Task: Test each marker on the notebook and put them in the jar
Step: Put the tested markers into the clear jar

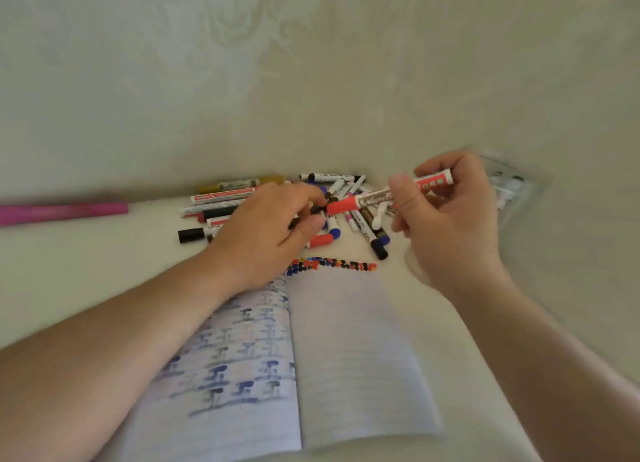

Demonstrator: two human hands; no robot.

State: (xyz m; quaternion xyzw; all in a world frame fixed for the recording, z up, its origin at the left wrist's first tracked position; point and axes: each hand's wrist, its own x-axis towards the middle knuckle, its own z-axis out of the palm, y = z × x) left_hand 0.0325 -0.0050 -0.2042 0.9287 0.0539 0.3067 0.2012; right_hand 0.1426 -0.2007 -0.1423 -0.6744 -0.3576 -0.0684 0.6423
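Right of centre, red-capped marker (pixel 388 194) pinched across right hand (pixel 450 219), cap end jutting left past curled fingers (pixel 401 191). Left hand (pixel 263 233) over marker pile (pixel 349 215), fingers half-closed; grip unclear. Notebook (pixel 346 340) open below; blurred jar (pixel 512 188) at right edge.

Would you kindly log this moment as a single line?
right hand: holds red marker | left hand: at marker pile | notebook: open, test marks | jar: right, blurred

beyond the fingers i see a pale wall (pixel 311 63) with faint embossed floral pattern, meeting a cream counter (pixel 86 271) in soft, even light.
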